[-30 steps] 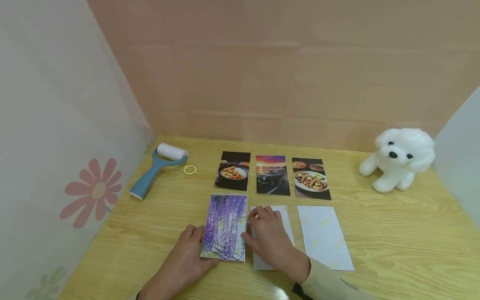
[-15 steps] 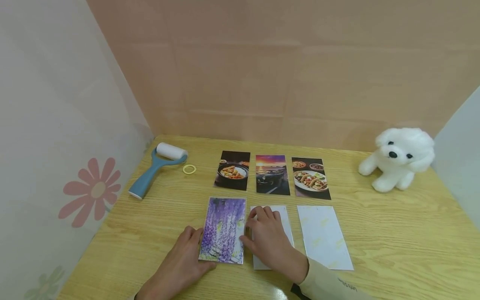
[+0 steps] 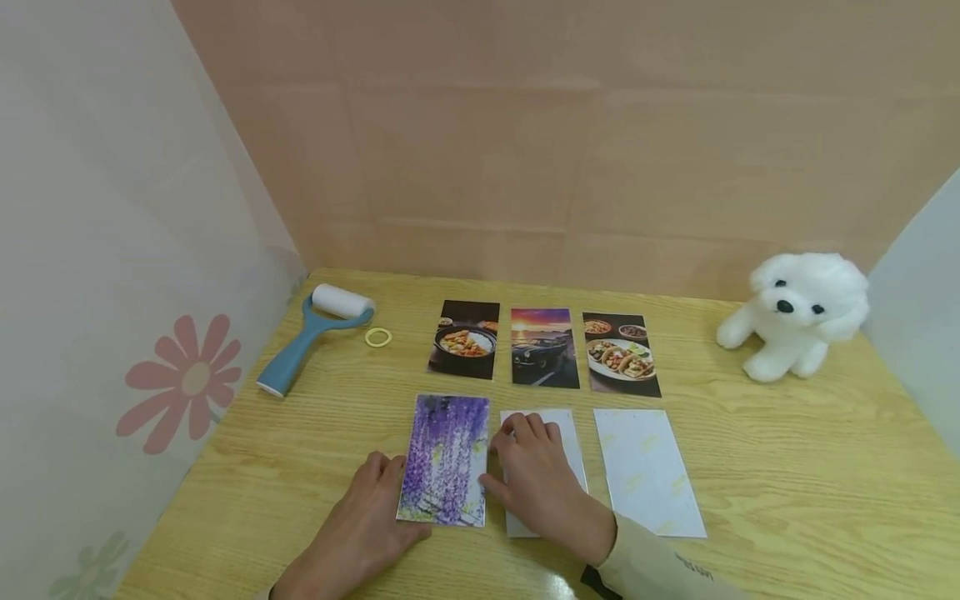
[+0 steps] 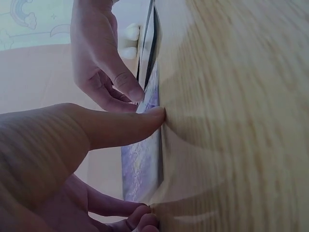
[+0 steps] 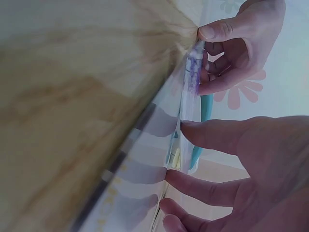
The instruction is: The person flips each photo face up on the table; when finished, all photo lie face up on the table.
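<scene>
A photo card with purple hanging blossoms (image 3: 444, 458) lies at the front middle of the table in the head view. My left hand (image 3: 365, 521) holds its near left corner, the thumb along the near edge and the fingers at the left side. From the other side my right hand (image 3: 546, 479) touches the card's right edge with thumb and fingertips, fingers loosely bent. Beneath that hand is a white card (image 3: 566, 425), partly covered. The right wrist view shows the thumb (image 5: 207, 133) at the edge of the purple card (image 5: 191, 77).
Behind lie photo cards of a rice dish (image 3: 465, 342), a car at sunset (image 3: 544, 348) and tacos (image 3: 622, 354). Another white card (image 3: 648, 471) lies right. A blue-handled roller (image 3: 300, 350) and yellow ring (image 3: 378, 337) are back left, a white plush dog (image 3: 798, 317) back right.
Over the first half second the blossom card shifted slightly left and toward me, with both hands staying at its edges. Since then it has barely moved.
</scene>
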The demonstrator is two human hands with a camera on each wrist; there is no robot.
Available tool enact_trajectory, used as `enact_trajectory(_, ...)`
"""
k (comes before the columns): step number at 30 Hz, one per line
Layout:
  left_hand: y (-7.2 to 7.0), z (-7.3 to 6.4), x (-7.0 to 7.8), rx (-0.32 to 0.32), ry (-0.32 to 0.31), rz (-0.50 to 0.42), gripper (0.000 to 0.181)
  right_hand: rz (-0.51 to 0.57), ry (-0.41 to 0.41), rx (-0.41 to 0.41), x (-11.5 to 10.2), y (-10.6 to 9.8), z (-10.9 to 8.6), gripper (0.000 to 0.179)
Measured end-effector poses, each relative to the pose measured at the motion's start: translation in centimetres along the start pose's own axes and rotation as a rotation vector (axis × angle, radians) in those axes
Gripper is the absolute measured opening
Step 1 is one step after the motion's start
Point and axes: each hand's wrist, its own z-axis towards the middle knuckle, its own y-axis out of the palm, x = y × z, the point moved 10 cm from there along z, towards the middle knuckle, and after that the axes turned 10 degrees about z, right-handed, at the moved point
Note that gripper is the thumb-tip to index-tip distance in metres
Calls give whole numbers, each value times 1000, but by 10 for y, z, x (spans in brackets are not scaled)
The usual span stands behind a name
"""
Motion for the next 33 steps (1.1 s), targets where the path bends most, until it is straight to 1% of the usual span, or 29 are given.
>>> enact_trajectory(3, 0, 0, 0, -3, 1, 4, 80, -13, -4, -7, 0, 1, 0, 36)
enact_trajectory(10, -3, -1, 3, 26, 14, 67, 86, -10, -3, -15, 0, 1, 1, 40)
enact_trajectory(13, -2, 0, 3, 9, 5, 77, 88, -12, -3, -18, -1, 1, 0, 41)
enact_trajectory(17, -3, 0, 1, -12, -27, 75, 90, -11, -1, -14, -1, 0, -1, 37)
enact_trajectory(21, -8, 3, 4, -1, -28, 95, 90, 29, 10, 11, 1, -10, -4, 31)
enact_trajectory(23, -11, 5, 8, 5, -24, 106, 89, 57, 20, 23, 3, -17, -6, 26)
enact_trajectory(27, -16, 13, 23, -13, -8, 82, 88, 102, 28, 45, 13, -32, -10, 21)
enact_trajectory(29, -16, 17, 35, -16, 31, 71, 87, 117, 24, 53, 19, -39, -14, 21)
enact_trajectory(32, -14, 22, 56, -8, 124, 60, 83, 127, -3, 72, 27, -49, -23, 20)
enact_trajectory(33, -12, 23, 62, -17, 146, 56, 83, 123, -15, 75, 29, -52, -26, 21)
